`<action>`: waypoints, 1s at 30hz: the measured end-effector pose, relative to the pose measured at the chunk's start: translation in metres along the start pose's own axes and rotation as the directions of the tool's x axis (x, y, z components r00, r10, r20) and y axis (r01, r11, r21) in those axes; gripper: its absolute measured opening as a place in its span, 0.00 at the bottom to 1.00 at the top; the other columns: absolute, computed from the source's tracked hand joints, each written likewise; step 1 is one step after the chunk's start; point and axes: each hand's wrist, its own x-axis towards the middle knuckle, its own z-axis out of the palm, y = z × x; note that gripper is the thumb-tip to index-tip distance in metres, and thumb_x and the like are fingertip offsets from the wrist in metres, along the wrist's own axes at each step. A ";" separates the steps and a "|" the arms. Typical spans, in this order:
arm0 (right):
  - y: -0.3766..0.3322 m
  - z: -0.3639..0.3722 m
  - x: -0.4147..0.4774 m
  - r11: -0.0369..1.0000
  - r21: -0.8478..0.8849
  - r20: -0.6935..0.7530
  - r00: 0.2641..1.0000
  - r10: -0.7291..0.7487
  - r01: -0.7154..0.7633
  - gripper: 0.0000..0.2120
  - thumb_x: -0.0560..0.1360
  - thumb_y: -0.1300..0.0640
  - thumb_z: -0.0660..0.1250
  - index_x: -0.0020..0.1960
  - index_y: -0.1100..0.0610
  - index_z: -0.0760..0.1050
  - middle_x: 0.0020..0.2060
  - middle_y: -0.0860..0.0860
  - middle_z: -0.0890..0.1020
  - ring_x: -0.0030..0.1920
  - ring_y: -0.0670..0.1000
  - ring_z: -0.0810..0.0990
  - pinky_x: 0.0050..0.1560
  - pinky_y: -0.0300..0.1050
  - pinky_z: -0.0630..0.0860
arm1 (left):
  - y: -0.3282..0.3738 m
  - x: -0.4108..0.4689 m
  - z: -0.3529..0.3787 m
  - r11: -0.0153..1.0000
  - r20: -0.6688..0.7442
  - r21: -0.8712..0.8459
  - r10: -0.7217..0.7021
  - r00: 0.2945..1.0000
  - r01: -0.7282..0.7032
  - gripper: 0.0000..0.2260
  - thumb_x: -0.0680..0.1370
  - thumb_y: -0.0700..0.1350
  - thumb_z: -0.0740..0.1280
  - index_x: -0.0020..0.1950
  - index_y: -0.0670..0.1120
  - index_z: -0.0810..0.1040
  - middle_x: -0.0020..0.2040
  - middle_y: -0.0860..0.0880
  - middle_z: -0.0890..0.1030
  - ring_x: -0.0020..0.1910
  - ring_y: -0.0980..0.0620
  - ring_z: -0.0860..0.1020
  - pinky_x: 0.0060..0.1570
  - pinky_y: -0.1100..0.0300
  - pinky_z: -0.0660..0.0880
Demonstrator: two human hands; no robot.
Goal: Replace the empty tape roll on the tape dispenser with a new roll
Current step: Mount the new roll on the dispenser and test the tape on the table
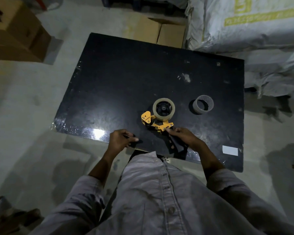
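A yellow and black tape dispenser [157, 123] lies flat on the black table [126, 78] near its front edge. A full roll of tape [163, 108] sits on the dispenser's hub. To its right stands an empty cardboard core [202, 106], apart from the dispenser. My right hand [182, 137] grips the dispenser's black handle, thumb touching the yellow frame. My left hand [121, 139] rests at the table's front edge, left of the dispenser, fingers curled; I cannot tell whether it pinches anything.
A white label [230, 150] is stuck near the table's front right corner. Cardboard boxes [15, 31] stand on the floor at the far left and behind the table [159, 31]. Large white sacks [244, 22] are piled at the right.
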 end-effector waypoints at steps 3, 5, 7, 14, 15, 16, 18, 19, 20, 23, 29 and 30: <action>0.001 -0.007 0.001 0.991 0.100 0.038 0.996 0.081 -0.084 0.44 0.75 0.27 0.76 0.62 0.69 0.84 0.53 0.66 0.90 0.58 0.74 0.88 0.65 0.70 0.85 | 0.001 0.002 -0.006 0.956 -0.038 -0.209 -0.219 0.975 0.206 0.22 0.74 0.52 0.86 0.56 0.35 0.88 0.46 0.37 0.91 0.40 0.35 0.90 0.48 0.37 0.90; -0.003 -0.007 0.003 0.981 0.140 0.123 0.985 0.121 -0.138 0.50 0.73 0.21 0.72 0.66 0.68 0.83 0.57 0.67 0.89 0.56 0.72 0.89 0.65 0.70 0.85 | 0.010 0.000 -0.006 0.822 0.167 -0.375 -0.396 0.903 0.429 0.28 0.80 0.56 0.80 0.65 0.32 0.84 0.57 0.33 0.89 0.48 0.37 0.90 0.46 0.46 0.90; -0.009 -0.003 0.003 0.964 0.193 0.226 0.965 0.137 -0.182 0.52 0.75 0.17 0.64 0.66 0.67 0.81 0.57 0.67 0.87 0.50 0.67 0.88 0.58 0.64 0.87 | 0.024 -0.005 0.001 0.681 0.415 -0.421 -0.443 0.795 0.600 0.34 0.82 0.62 0.75 0.70 0.32 0.80 0.66 0.32 0.86 0.59 0.36 0.88 0.44 0.50 0.89; -0.016 0.006 0.001 0.925 0.221 0.302 0.924 0.236 -0.309 0.60 0.77 0.16 0.53 0.74 0.72 0.77 0.51 0.65 0.88 0.38 0.59 0.88 0.38 0.50 0.87 | 0.073 0.014 0.040 0.572 0.441 -0.550 -0.421 0.793 0.609 0.46 0.75 0.72 0.78 0.72 0.33 0.77 0.67 0.31 0.84 0.61 0.34 0.87 0.42 0.45 0.89; -0.017 0.007 0.001 0.925 0.228 0.294 0.927 0.231 -0.303 0.58 0.78 0.17 0.53 0.74 0.71 0.78 0.47 0.62 0.89 0.35 0.57 0.87 0.35 0.48 0.84 | 0.075 0.018 0.043 0.578 0.430 -0.547 -0.427 0.796 0.606 0.44 0.76 0.70 0.78 0.72 0.33 0.77 0.67 0.31 0.84 0.60 0.34 0.88 0.41 0.46 0.89; -0.017 0.007 0.000 0.923 0.239 0.281 0.932 0.231 -0.301 0.55 0.79 0.18 0.53 0.72 0.69 0.79 0.42 0.58 0.88 0.33 0.55 0.85 0.33 0.46 0.81 | 0.076 0.022 0.044 0.576 0.428 -0.545 -0.435 0.793 0.610 0.42 0.79 0.67 0.77 0.73 0.32 0.76 0.67 0.31 0.84 0.60 0.35 0.87 0.40 0.46 0.89; -0.015 0.008 0.002 0.911 0.262 0.288 0.926 0.242 -0.320 0.52 0.77 0.16 0.56 0.67 0.64 0.81 0.35 0.54 0.81 0.30 0.54 0.76 0.33 0.45 0.73 | 0.078 0.028 0.046 0.561 0.441 -0.542 -0.443 0.780 0.625 0.33 0.86 0.57 0.72 0.75 0.30 0.74 0.67 0.30 0.83 0.57 0.35 0.86 0.37 0.48 0.89; -0.013 0.008 0.004 0.908 0.260 0.300 0.921 0.248 -0.329 0.52 0.75 0.14 0.58 0.64 0.62 0.82 0.34 0.53 0.76 0.29 0.53 0.72 0.34 0.46 0.69 | 0.079 0.029 0.046 0.561 0.439 -0.542 -0.446 0.780 0.626 0.27 0.89 0.51 0.68 0.76 0.29 0.74 0.66 0.30 0.84 0.56 0.35 0.86 0.35 0.48 0.89; -0.011 0.008 0.005 0.910 0.250 0.302 0.919 0.252 -0.332 0.52 0.72 0.13 0.60 0.62 0.61 0.82 0.33 0.53 0.72 0.29 0.53 0.70 0.34 0.47 0.66 | 0.080 0.030 0.045 0.569 0.429 -0.540 -0.448 0.784 0.620 0.22 0.90 0.45 0.64 0.76 0.28 0.73 0.63 0.30 0.84 0.55 0.35 0.86 0.34 0.49 0.89; -0.007 0.002 0.007 0.923 0.224 0.277 0.928 0.248 -0.313 0.51 0.70 0.12 0.63 0.58 0.61 0.84 0.33 0.53 0.71 0.28 0.53 0.69 0.33 0.46 0.65 | 0.084 0.031 0.040 0.648 0.394 -0.464 -0.460 0.796 0.604 0.17 0.91 0.39 0.58 0.69 0.27 0.77 0.56 0.30 0.86 0.52 0.34 0.86 0.33 0.49 0.88; -0.036 -0.010 -0.005 0.949 0.239 0.220 0.963 0.154 -0.206 0.47 0.71 0.13 0.63 0.53 0.59 0.82 0.33 0.54 0.73 0.28 0.55 0.72 0.33 0.47 0.71 | 0.128 0.027 0.037 0.947 0.233 -0.119 -0.267 0.935 0.300 0.19 0.91 0.48 0.65 0.52 0.33 0.82 0.46 0.35 0.84 0.29 0.44 0.84 0.27 0.54 0.85; -0.045 -0.012 -0.007 0.950 0.262 0.230 0.967 0.113 -0.173 0.45 0.73 0.14 0.62 0.51 0.59 0.81 0.32 0.55 0.73 0.28 0.54 0.72 0.33 0.47 0.72 | 0.138 0.027 0.035 0.961 0.202 -0.114 -0.225 0.953 0.251 0.21 0.91 0.50 0.65 0.53 0.33 0.81 0.44 0.37 0.83 0.26 0.46 0.83 0.24 0.56 0.82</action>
